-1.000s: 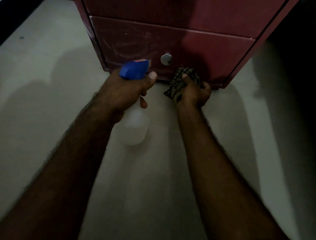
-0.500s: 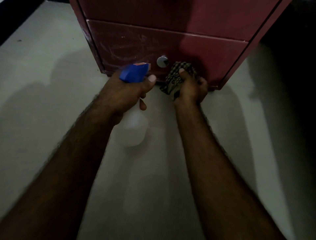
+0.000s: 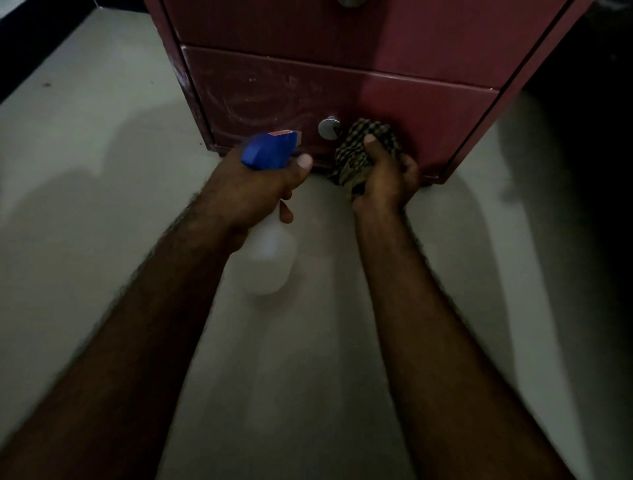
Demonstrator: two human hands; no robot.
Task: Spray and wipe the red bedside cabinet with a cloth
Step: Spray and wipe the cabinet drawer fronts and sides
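The red bedside cabinet (image 3: pixel 428 102) stands on the floor ahead, its lower drawer front smeared on the left side. A round metal knob (image 3: pixel 328 127) sits near the drawer's bottom edge. My left hand (image 3: pixel 246 192) grips a spray bottle (image 3: pixel 270 260) with a blue trigger head (image 3: pixel 269 150) that points at the drawer. My right hand (image 3: pixel 383 181) holds a bunched checked cloth (image 3: pixel 359 144) pressed against the lower drawer just right of the knob.
A pale floor (image 3: pixel 102 171) spreads around the cabinet. Dark shadow fills the space right of the cabinet (image 3: pixel 589 137). A second knob (image 3: pixel 349 2) shows at the top edge on the upper drawer.
The view has tilted so the cabinet sits a little lower. My right hand and cloth have slid left along the drawer's bottom toward the knob. The left hand keeps its hold on the bottle.
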